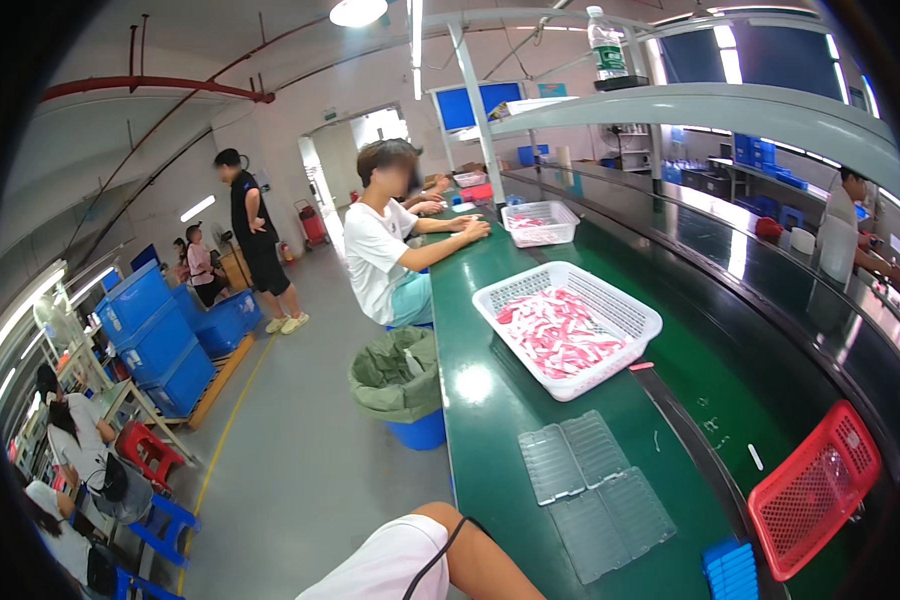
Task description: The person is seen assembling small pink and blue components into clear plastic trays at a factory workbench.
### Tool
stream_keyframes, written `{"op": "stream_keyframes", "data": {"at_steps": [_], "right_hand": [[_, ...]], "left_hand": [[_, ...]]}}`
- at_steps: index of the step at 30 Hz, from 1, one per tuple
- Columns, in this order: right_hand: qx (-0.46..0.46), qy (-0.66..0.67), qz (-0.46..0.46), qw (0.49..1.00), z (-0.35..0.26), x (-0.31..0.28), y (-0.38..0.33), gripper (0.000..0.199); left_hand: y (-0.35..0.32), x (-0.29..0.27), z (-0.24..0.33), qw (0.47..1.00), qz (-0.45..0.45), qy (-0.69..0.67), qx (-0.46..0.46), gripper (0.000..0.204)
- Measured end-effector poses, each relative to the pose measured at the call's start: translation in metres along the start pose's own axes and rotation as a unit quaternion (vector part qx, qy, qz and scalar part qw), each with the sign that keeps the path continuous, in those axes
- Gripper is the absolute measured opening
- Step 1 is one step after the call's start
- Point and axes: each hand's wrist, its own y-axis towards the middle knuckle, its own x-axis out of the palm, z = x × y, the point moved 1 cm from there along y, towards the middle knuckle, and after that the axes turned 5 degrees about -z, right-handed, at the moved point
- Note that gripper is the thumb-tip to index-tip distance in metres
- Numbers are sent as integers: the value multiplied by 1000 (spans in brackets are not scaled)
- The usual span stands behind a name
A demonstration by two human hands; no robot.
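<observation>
Neither of my hands is in view. At the lower edge, a white sleeve (385, 560) and a bare arm (485, 565) show, with a dark cord running across them. The hand of this arm lies out of the picture. Closest to the arm on the green worktable (490, 470) are clear ribbed plastic trays (598, 500), lying open and flat. Farther along stands a white perforated basket (620, 370) heaped with small pink-and-white pieces (560, 330). A row of blue pieces (730, 570) sits at the bottom right, partly cut off.
A red perforated basket (815, 490) leans at the right. Left of the table is a blue bin with a green liner (395, 375). Another person (375, 240) sits farther along, near a smaller white basket (540, 222). An overhead shelf (710, 110) holds a bottle (606, 45).
</observation>
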Motion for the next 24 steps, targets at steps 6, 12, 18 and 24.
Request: {"op": "stream_keyframes", "data": {"at_steps": [6,12,18,24], "right_hand": [[-35,112,-10,993,2,12,11,10],[-79,88,17,993,-16,-1,24,11],[-27,131,47,990,-15,-1,17,11],[-38,73,68,994,-8,-2,13,10]], "left_hand": [[-11,-11,14,994,-15,29,-100,20],[-5,-26,24,990,-15,20,-135,14],[-2,-20,23,984,12,-21,-174,13],[4,-20,19,984,-1,-25,-179,12]]}}
